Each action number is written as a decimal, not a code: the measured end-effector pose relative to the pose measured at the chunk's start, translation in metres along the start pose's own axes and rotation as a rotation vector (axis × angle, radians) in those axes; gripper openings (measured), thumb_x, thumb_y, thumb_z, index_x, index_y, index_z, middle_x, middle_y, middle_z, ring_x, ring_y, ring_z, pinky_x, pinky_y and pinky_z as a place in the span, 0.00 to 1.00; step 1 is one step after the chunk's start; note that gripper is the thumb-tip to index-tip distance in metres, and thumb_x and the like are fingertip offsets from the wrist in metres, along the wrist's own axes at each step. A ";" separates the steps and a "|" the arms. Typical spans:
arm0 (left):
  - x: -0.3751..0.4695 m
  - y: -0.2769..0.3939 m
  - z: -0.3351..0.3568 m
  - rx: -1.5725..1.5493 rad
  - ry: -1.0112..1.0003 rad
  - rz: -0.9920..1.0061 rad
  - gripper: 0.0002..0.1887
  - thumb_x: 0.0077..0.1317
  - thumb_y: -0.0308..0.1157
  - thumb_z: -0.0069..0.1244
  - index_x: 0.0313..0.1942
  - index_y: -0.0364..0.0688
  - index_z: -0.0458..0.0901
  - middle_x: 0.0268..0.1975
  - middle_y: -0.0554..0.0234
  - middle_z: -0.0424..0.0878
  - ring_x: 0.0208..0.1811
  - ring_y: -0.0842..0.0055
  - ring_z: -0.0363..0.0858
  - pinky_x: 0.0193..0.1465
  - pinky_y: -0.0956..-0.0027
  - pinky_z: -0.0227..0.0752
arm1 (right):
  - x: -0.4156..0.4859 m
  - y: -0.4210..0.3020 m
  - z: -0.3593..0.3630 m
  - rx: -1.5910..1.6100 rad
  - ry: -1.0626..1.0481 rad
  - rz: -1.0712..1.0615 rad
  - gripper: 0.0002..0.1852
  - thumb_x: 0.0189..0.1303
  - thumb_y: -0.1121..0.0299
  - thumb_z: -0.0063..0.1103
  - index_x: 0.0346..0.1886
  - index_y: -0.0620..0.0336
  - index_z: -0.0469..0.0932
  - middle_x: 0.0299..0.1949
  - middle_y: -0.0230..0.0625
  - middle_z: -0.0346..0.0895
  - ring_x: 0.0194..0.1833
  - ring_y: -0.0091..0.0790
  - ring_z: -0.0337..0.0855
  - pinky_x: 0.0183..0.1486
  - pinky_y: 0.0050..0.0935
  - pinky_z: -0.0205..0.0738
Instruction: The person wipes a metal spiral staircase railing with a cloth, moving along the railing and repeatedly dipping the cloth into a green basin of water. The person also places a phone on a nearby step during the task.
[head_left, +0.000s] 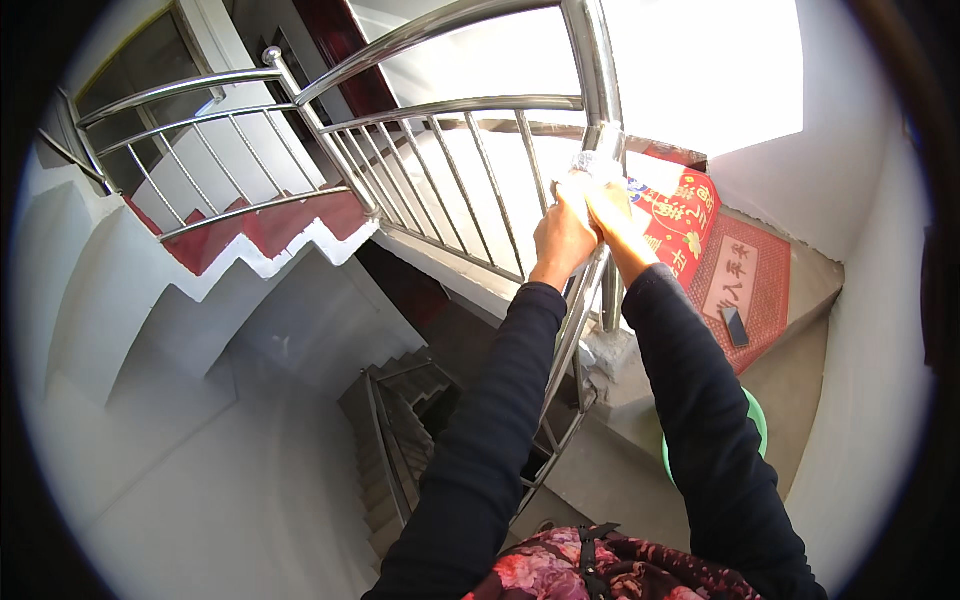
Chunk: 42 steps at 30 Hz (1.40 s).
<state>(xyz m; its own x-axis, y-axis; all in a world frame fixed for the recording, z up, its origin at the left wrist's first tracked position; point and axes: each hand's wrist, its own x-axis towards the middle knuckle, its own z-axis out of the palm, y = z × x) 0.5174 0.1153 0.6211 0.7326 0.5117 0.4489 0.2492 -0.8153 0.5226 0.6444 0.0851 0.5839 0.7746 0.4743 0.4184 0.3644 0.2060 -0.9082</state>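
Both hands are close together on the polished metal post (596, 71) of the stair railing. My left hand (562, 238) curls around its left side, while my right hand (616, 217) lies along the right. Just beyond the fingers a pale, patterned cloth (592, 163) is bunched against the post, held under both hands. Strong sunlight washes out the fingertips and part of the cloth. Below my wrists the handrail (583, 300) slopes down between my forearms.
A red doormat (757, 277) and a red printed sheet (679, 217) bearing writing cover the landing. A phone (736, 327) rests on the mat. A green basin (757, 424) stands partly behind my right arm. Leftward, the stairwell drops past lower stairs (379, 465).
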 end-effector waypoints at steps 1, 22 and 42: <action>-0.010 -0.002 0.001 -0.006 -0.010 -0.031 0.32 0.58 0.42 0.60 0.58 0.35 0.68 0.42 0.36 0.85 0.46 0.43 0.84 0.51 0.50 0.76 | -0.010 0.003 0.004 -0.009 0.056 0.037 0.25 0.57 0.51 0.65 0.39 0.70 0.83 0.35 0.48 0.85 0.42 0.43 0.87 0.48 0.33 0.75; -0.203 -0.078 -0.016 0.018 -0.035 -0.202 0.38 0.56 0.43 0.62 0.61 0.36 0.62 0.49 0.34 0.81 0.49 0.42 0.81 0.50 0.45 0.73 | -0.235 -0.006 0.072 -0.117 0.106 0.240 0.39 0.51 0.49 0.68 0.51 0.76 0.62 0.48 0.66 0.76 0.50 0.64 0.81 0.53 0.49 0.73; -0.471 -0.083 0.007 0.251 -0.170 -0.097 0.47 0.53 0.21 0.57 0.72 0.29 0.48 0.69 0.26 0.53 0.71 0.34 0.53 0.73 0.43 0.47 | -0.494 0.081 0.004 0.031 -0.354 0.588 0.22 0.60 0.56 0.62 0.51 0.63 0.75 0.45 0.51 0.82 0.49 0.50 0.83 0.53 0.44 0.74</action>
<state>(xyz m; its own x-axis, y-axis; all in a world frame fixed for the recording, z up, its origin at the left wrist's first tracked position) 0.1559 -0.0602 0.3610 0.7880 0.5548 0.2669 0.4561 -0.8172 0.3523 0.2890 -0.1290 0.3030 0.6216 0.7648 -0.1692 -0.0839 -0.1498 -0.9851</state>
